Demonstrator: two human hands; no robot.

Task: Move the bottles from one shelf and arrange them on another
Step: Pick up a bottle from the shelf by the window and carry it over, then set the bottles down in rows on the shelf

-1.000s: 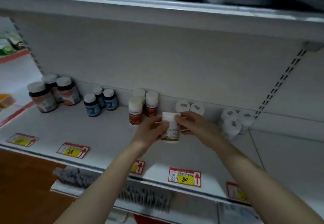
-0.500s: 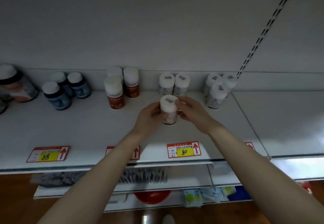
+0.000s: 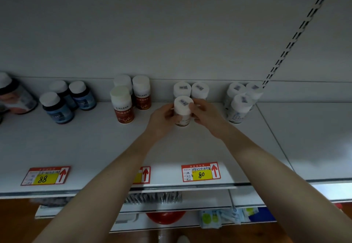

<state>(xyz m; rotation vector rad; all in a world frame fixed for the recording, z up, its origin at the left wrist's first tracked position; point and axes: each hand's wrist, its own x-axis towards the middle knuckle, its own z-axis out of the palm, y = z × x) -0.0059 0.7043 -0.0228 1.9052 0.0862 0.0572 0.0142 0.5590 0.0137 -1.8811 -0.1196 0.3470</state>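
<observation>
A small white-capped bottle stands upright on the white shelf, just in front of two matching bottles at the back wall. My left hand grips its left side and my right hand grips its right side. Three more white bottles cluster to the right. Red-labelled bottles stand to the left, then dark blue ones.
A large dark jar sits at the far left edge. Price tags marked 88 and 80 line the shelf's front edge. A slotted upright divides the back wall. Lower shelves hold packets and a red object.
The view has tilted down so the upper shelf is out of sight. Both hands carried the white bottle back toward the two matching bottles and stood it upright on the shelf.
</observation>
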